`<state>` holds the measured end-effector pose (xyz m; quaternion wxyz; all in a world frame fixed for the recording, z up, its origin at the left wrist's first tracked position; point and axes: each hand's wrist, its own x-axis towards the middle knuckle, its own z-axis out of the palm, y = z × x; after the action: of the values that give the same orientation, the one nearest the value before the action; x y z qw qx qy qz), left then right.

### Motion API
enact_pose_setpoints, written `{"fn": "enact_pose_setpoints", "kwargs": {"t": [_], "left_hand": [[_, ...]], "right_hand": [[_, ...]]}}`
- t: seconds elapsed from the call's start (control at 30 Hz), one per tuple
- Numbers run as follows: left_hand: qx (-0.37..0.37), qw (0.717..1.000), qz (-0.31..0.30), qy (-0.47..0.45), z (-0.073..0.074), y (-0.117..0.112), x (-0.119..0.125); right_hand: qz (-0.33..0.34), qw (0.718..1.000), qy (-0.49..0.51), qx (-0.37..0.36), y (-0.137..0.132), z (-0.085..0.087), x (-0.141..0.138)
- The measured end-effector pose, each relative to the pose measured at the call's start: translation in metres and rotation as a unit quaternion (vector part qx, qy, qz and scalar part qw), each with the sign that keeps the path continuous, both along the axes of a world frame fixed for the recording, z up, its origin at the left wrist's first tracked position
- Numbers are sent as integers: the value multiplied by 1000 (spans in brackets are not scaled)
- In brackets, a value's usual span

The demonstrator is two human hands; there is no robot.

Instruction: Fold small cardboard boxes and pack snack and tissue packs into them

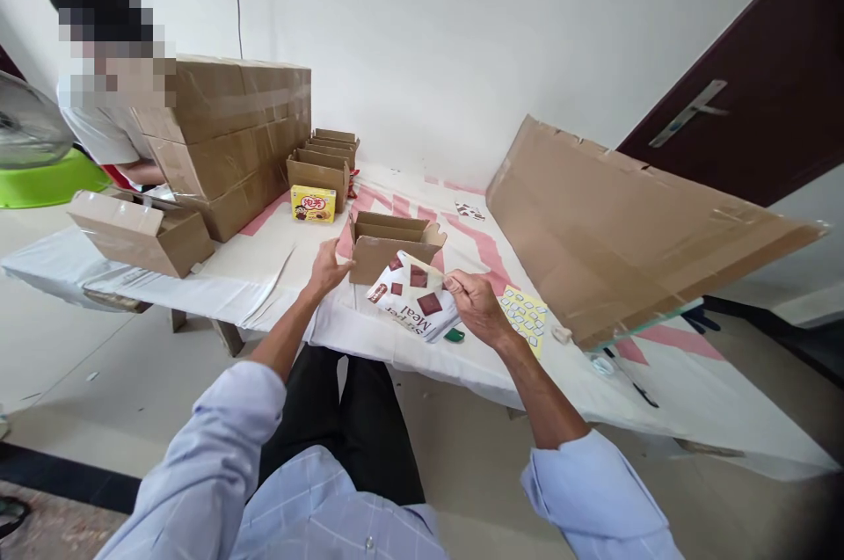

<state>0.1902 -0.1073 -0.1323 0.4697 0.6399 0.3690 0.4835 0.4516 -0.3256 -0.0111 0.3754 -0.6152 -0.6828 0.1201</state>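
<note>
A white pouch [422, 298] with brown square patterns and the printed words "Super Meal" hangs tilted in front of a small brown cardboard box. My right hand [476, 303] is closed on the pouch's right edge, thumb on top. The cardboard box [386, 259] stands with its top open near the table's front edge; the pouch covers part of its front. At the box's left end is my left hand [330, 268], fingers apart and the thumb at the box's corner. What lies inside the box is hidden from me.
Left stand stacked large cartons [224, 138], an opened carton [141, 230], several small boxes [320, 169] and a yellow snack box [313, 204]. A person [105, 120] is behind the cartons. Right are a sticker sheet [524, 318], a green object [454, 336] and a leaning cardboard sheet [633, 226].
</note>
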Motion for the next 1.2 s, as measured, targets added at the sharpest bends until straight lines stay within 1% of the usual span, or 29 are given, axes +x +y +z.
{"fn": "enact_pose_setpoints", "kwargs": {"t": [0.03, 0.07, 0.1, 0.17, 0.2, 0.23, 0.27, 0.33, 0.4, 0.47, 0.53, 0.63, 0.67, 0.73, 0.8, 0.83, 0.87, 0.93, 1.0, 1.07, 1.13, 1.2], "left_hand": [[-11, 1000, -3, 2, 0, -14, -9], [-22, 999, -29, 3, 0, -30, -18], [-34, 996, -78, 2, 2, -45, -25], [-56, 980, -190, -5, 8, -74, -35], [-62, 972, -227, -8, 12, -86, -38], [-64, 968, -242, -13, 15, -96, -40], [-64, 969, -236, -20, 18, -104, -42], [-66, 977, -196, -45, 21, -114, -46], [-64, 985, -146, -70, 24, -119, -53], [-54, 989, -98, -96, 29, -118, -64], [-34, 990, -40, -134, 40, -113, -76], [8, 984, 39, -176, 66, -100, -93], [20, 983, 53, -176, 76, -94, -98], [41, 984, 65, -161, 92, -83, -107], [53, 986, 73, -142, 100, -72, -113], [49, 987, 78, -132, 100, -68, -116], [38, 989, 82, -121, 96, -65, -118], [0, 992, 85, -97, 81, -62, -121], [-42, 992, 85, -77, 57, -63, -124], [-76, 992, 83, -64, 31, -69, -126], [-108, 990, 79, -53, 6, -77, -128], [-135, 987, 70, -44, -13, -85, -130]], "right_hand": [[8, 1000, 5, -3, 2, -2, -2], [16, 1000, 10, -6, 5, -4, -5], [24, 1000, 17, -9, 8, -5, -9], [40, 999, 32, -17, 14, -7, -19], [47, 998, 40, -20, 17, -8, -25], [54, 997, 48, -24, 20, -8, -31], [62, 996, 59, -27, 23, -8, -37], [77, 992, 96, -28, 28, -10, -48], [72, 985, 154, -7, 33, -15, -59], [54, 976, 210, 24, 36, -21, -72], [60, 965, 253, 31, 40, -27, -89], [113, 944, 309, 3, 50, -30, -118], [123, 939, 323, 2, 55, -28, -128], [120, 934, 335, 19, 68, -24, -144], [104, 935, 336, 39, 84, -21, -157], [96, 936, 335, 41, 91, -22, -162], [90, 936, 337, 35, 98, -25, -166], [70, 935, 347, 2, 107, -37, -172], [42, 932, 357, -47, 108, -58, -177], [17, 929, 357, -91, 102, -82, -181], [4, 929, 352, -118, 93, -105, -184], [-5, 928, 346, -138, 85, -123, -185]]}}
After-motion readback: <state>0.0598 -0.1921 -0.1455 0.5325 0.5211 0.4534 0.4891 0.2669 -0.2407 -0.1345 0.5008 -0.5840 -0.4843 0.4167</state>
